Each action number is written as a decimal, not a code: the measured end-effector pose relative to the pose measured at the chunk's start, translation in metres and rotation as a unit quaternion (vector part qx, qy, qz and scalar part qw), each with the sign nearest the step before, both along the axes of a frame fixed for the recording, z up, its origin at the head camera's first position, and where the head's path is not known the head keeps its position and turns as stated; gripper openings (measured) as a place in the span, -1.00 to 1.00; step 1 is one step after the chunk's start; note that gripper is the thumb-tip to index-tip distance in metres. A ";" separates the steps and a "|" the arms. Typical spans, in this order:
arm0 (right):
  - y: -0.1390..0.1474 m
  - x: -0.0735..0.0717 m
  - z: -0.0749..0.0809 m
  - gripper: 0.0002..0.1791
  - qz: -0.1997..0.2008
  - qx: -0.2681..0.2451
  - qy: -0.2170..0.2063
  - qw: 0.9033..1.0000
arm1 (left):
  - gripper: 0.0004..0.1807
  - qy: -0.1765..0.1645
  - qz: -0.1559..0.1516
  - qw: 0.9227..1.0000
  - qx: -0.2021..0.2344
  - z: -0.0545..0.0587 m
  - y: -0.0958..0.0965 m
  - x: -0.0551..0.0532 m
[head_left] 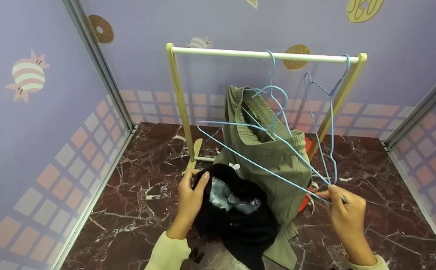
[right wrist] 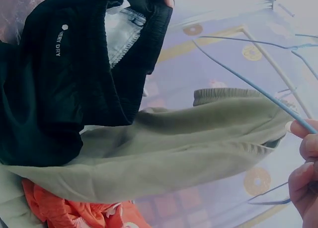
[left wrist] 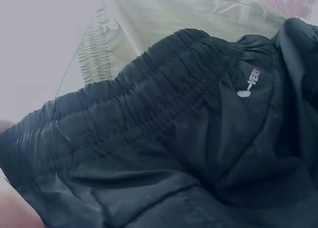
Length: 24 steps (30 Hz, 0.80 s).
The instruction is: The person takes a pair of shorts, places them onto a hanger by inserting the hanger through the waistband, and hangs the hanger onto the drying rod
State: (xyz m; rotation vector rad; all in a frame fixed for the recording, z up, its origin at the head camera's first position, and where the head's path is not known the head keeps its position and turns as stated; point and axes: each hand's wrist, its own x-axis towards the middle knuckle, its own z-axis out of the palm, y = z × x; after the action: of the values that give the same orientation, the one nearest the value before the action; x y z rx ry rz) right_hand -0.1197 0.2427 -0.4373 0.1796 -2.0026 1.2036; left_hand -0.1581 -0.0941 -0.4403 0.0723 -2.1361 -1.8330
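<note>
My left hand grips the elastic waistband of black trousers, thumb on top and fingers behind. The waist gapes, and blue denim shows through the opening. In the left wrist view the gathered waistband and small white lettering are close up. My right hand pinches one end of a blue wire hanger, which is tilted with its far corner pointing left, above the trousers. Behind it, khaki trousers hang by their elastic waist on another blue hanger from the rack.
A wooden rack with a white rail stands against the purple wall. A bare blue hanger hangs at its right end. An orange-red garment lies behind the khaki trousers on the dark marbled floor. Side panels close in the space.
</note>
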 end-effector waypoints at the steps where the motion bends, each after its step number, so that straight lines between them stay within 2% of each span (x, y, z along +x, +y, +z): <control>1: 0.001 0.000 0.000 -0.64 0.001 -0.004 -0.003 1.000 | -0.89 -0.004 -0.003 1.000 0.009 -0.005 -0.001 -0.003; 4: 0.005 0.002 -0.001 -0.65 0.008 -0.015 -0.013 1.000 | -0.87 -0.014 -0.005 0.999 0.031 -0.019 -0.005 -0.012; 7: 0.008 0.003 -0.001 -0.65 0.007 -0.017 -0.015 1.000 | -0.85 -0.012 0.001 0.999 0.039 -0.025 -0.007 -0.016; 17: 0.024 0.004 -0.003 -0.63 0.000 -0.007 0.019 1.000 | -0.83 0.000 0.007 0.999 0.053 -0.028 -0.008 -0.019; 21: 0.029 0.005 -0.004 -0.52 0.002 -0.001 0.026 1.000 | -0.83 0.001 0.008 0.999 0.053 -0.028 -0.010 -0.020; 24: 0.033 0.006 -0.004 -0.52 0.009 0.011 0.032 0.999 | -0.82 0.001 0.008 0.999 0.053 -0.028 -0.010 -0.021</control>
State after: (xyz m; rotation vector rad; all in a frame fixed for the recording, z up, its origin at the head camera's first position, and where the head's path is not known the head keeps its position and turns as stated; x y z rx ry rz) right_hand -0.1138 0.2755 -0.4416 0.2434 -1.9632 1.1731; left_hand -0.1792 -0.1045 -0.4687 0.1114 -2.0294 -1.9362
